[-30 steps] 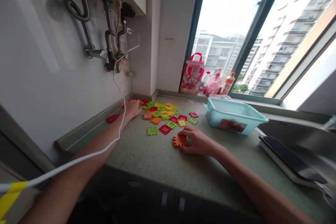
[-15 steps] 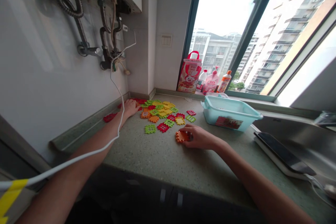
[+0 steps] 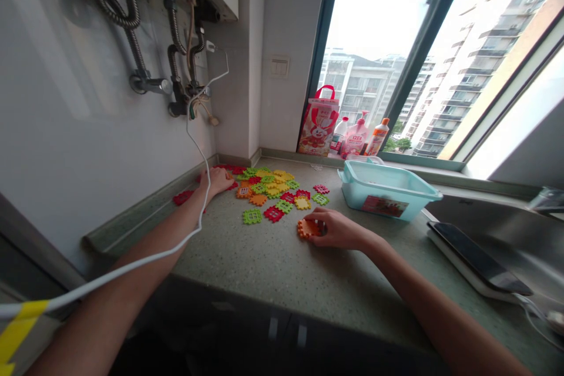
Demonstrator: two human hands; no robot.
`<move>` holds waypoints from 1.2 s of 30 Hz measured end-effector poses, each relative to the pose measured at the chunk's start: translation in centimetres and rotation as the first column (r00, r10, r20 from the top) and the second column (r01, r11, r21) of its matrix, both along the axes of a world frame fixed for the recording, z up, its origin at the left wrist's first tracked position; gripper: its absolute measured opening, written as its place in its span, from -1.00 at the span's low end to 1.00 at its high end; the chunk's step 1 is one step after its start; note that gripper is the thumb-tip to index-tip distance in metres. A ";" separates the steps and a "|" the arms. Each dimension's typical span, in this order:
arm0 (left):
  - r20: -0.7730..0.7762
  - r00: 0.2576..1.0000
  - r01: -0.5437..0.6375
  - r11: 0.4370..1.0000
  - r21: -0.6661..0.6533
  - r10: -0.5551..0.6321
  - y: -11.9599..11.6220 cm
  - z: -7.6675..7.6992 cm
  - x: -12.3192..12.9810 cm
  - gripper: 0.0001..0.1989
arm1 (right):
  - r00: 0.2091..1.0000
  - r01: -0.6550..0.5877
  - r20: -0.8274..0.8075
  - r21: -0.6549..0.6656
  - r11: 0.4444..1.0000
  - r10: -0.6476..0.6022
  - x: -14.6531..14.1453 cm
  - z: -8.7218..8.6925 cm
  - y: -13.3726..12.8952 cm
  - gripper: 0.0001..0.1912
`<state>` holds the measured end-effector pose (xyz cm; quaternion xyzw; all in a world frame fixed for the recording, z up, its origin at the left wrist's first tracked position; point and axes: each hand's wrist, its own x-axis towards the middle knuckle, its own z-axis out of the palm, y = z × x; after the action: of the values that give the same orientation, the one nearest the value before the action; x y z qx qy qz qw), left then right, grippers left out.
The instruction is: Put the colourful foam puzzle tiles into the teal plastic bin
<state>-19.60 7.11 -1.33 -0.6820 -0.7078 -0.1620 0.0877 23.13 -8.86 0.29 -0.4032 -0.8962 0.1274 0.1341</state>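
Notched plastic building tiles in red, green, yellow and orange lie spread over the countertop (image 3: 251, 264). At the left end of the pile my left hand (image 3: 217, 181) bends its fingers down on an orange tile (image 3: 230, 176), of which only a small part shows. My right hand (image 3: 337, 229) lies on the counter closer to me, thumb and fingers closed around a small stack of orange tiles (image 3: 307, 228). Between the hands are a green tile (image 3: 252, 216), a red tile (image 3: 274, 214) and a yellow tile (image 3: 302, 202).
A light-blue plastic basket (image 3: 379, 188) stands right of the tiles, beside the sink (image 3: 497, 229). A phone (image 3: 478, 255) rests on a white object at the sink's edge. A white cable (image 3: 165, 254) hangs across my left forearm. Bottles (image 3: 355, 140) and a pink bag (image 3: 318, 128) line the windowsill.
My right hand and its orange stack have shifted very slightly to the right. My left hand has edged slightly left, staying at the same end of the pile.
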 end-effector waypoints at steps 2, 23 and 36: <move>0.015 1.000 0.015 0.998 0.067 -0.016 -0.2 0.3 -0.1 -0.75 | 1.000 0.001 0.001 0.002 1.000 -0.001 0.0 0.1 0.0 -0.55; 0.276 0.775 0.625 0.756 -0.197 -0.569 -3.3 3.2 2.0 -0.44 | 1.000 -0.012 -0.010 0.002 1.000 0.012 0.1 0.0 0.0 -0.56; 0.218 0.807 0.559 0.829 0.017 -0.549 -2.4 2.9 1.3 -0.27 | 1.000 0.018 -0.015 0.192 0.981 -0.015 0.2 0.2 0.0 -0.54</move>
<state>-18.34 4.75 1.57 -0.8392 -0.4870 -0.2355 -0.0563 23.29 -8.83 0.51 -0.3948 -0.9000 0.0418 0.1797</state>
